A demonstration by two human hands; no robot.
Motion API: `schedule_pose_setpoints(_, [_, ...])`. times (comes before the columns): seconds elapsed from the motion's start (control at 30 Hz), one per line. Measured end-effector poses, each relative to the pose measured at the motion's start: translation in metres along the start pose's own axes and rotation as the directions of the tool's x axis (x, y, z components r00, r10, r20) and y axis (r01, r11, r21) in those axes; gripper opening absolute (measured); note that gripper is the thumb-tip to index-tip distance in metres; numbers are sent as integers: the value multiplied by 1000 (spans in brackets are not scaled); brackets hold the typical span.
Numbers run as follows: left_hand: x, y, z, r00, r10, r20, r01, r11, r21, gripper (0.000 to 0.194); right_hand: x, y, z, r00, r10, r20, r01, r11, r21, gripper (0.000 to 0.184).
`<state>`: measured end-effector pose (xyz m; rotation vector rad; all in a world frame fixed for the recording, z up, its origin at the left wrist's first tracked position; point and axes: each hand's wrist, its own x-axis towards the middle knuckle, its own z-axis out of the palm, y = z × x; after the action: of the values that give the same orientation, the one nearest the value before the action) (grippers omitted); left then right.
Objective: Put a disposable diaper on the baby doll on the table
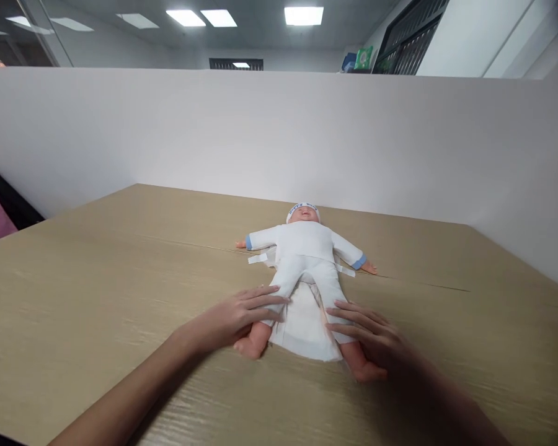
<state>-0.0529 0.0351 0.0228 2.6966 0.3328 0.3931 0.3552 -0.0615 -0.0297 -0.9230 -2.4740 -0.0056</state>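
Note:
A baby doll (305,241) in a white outfit with blue cuffs and a white cap lies on its back, arms spread and legs apart. Beneath its hips and between its legs is an unfolded white diaper (302,328), whose tabs stick out on both sides at the waist. My left hand (246,313) rests with fingers stretched over the doll's lower leg on the left. On the other lower leg lies my right hand (365,328), its fingers also extended. Neither hand is closed round anything.
The doll lies on a wood-grain table (121,266) with thin seams across it. A white partition (260,130) rises behind the table's far edge. At the far left, a pink and black object (0,210) stands beyond the table edge.

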Motion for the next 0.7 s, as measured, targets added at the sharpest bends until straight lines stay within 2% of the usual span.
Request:
schedule_pose_setpoints(0.13, [2,11,-7,996,-88,7,88,985,-146,54,-1,4,-7,998,65,26,-68,990,120,46])
schedule_pose_setpoints(0.23, [9,25,-7,986,-167,-27,158,966,-205,43,5,-6,-13,993,118,9,-118,980,161,47])
schedule_pose_setpoints(0.33, [16,37,8,966,-238,-102,223,965,-141,70,15,-32,-16,976,213,37,-215,974,77,47])
schedule_pose_setpoints(0.37, [18,40,15,957,-256,-134,243,964,-108,73,18,-42,-14,970,242,41,-243,970,25,52])
schedule_pose_setpoints(0.43, [23,43,29,942,-272,-195,268,962,-46,64,22,-61,-6,962,274,14,-272,959,-82,71])
schedule_pose_setpoints(0.5, [26,44,41,932,-270,-242,280,960,7,45,25,-74,6,955,293,-42,-296,939,-177,79])
schedule_pose_setpoints(0.6, [31,46,46,919,-268,-289,298,952,63,27,29,-81,22,936,339,-100,-353,896,-270,68])
schedule_pose_setpoints(0.7, [34,47,40,907,-301,-294,326,944,41,16,34,-76,27,916,379,-129,-400,866,-299,59])
